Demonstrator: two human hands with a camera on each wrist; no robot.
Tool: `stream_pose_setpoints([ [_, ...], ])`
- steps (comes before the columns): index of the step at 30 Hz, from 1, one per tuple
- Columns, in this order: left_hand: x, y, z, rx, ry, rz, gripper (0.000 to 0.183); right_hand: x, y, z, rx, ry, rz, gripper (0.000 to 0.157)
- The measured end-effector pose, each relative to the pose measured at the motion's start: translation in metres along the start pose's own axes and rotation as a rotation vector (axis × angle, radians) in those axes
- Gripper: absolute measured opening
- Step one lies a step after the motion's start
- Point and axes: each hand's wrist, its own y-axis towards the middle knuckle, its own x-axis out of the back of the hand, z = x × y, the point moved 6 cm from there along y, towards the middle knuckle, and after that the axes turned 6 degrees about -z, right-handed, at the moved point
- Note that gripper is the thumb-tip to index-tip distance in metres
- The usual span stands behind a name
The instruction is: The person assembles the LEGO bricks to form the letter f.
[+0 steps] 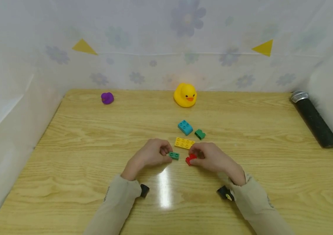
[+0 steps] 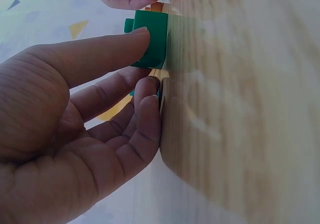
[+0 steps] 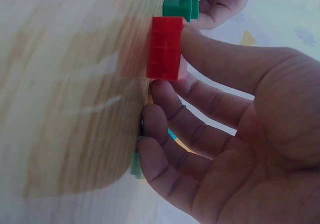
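My left hand [image 1: 153, 152] pinches a green two-stud toy brick [image 1: 174, 155] between thumb and fingers, studs facing up, low over the tabletop. In the left wrist view the thumb lies along the side of that green brick [image 2: 152, 38], the other fingers curled below. To its right, my right hand [image 1: 213, 157] pinches a small red toy brick [image 1: 190, 159] by its edge. The right wrist view has the red brick [image 3: 166, 48] with a ridged face toward the camera. A gap separates the two bricks. Just behind them lies a yellow eight-stud brick [image 1: 184, 143], partly covered by the right fingers.
Beyond the yellow brick lie a blue brick [image 1: 185, 127] with a rounded end and a small green brick [image 1: 200, 134] on its side. A yellow rubber duck [image 1: 185, 96] and a purple duck [image 1: 107, 98] stand toward the back. A microphone [image 1: 314, 120] lies at the right edge.
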Motion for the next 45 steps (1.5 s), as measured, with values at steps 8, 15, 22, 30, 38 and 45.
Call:
stream_pose_setpoints([
  [8,-0.0015,-0.0002,0.0014,0.006,0.001,0.003,0.015,-0.0005,-0.0005,-0.0007,-0.004,0.002,-0.003,0.020],
  [15,-0.0007,0.0001,-0.0005,-0.008,0.008,-0.011,0.013,0.0000,-0.0006,-0.0013,-0.001,-0.008,-0.011,0.022],
  [22,-0.0015,-0.0014,-0.0018,-0.022,0.013,-0.010,0.014,-0.0009,-0.0008,-0.0014,0.020,-0.013,-0.011,0.021],
  [30,-0.0009,-0.0005,-0.0019,-0.024,0.010,-0.011,0.014,0.0002,0.0008,0.0002,0.045,-0.031,-0.007,0.017],
  [38,-0.0023,-0.0006,-0.0012,-0.024,0.013,-0.016,0.015,0.0003,0.0009,-0.0005,0.044,-0.022,-0.014,0.014],
  [45,-0.0022,-0.0001,-0.0022,-0.018,0.028,-0.020,0.014,0.0015,0.0012,-0.0012,0.044,-0.016,-0.029,0.013],
])
